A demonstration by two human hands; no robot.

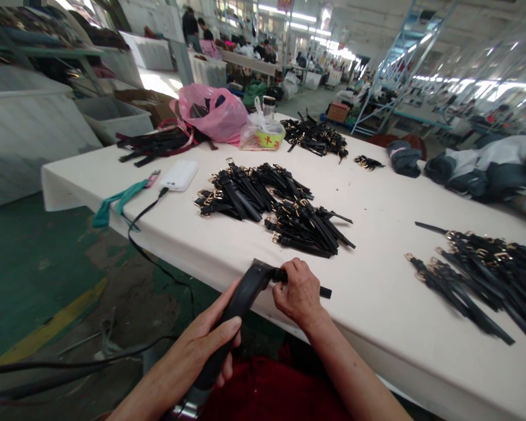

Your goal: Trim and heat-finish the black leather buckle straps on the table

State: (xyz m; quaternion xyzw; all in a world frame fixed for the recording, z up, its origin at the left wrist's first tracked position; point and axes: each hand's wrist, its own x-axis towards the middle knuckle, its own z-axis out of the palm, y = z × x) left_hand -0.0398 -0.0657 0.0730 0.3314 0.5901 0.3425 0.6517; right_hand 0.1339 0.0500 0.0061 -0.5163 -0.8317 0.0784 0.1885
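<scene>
A black strap (325, 292) lies in the right hand (298, 290), at the near edge of the white worktop (368, 234). It is narrow, and its squared-off end juts out past the hand on the right; the fingers, curled tightly over it, hide its middle. Its other end points toward the head of a black tool (244, 296), and whether the two touch is hard to tell. The left hand (206, 336) is wrapped around the tool's thick, curved body, thumb laid along the top. The body is matt black, bending to a broad, blunt head, with a shiny silvery part at the lower end.

Similar black straps with gold-coloured buckles (218, 194) lie in a loose middle heap (241, 193) just beyond the hands. A right-hand heap (486, 275) spreads toward the edge of view, a far heap (313, 137) sits at the back, and a small cluster (368, 162) lies near it.

A clear plastic bag (246, 137) holds a lime-green item (269, 140) printed with red characters, too small to read. It stands beside a pink bag (213, 111). The white power bank (182, 175) has tiny marks near its cable end, also illegible. A red sign (284, 4) hangs in the background, its writing unclear.
</scene>
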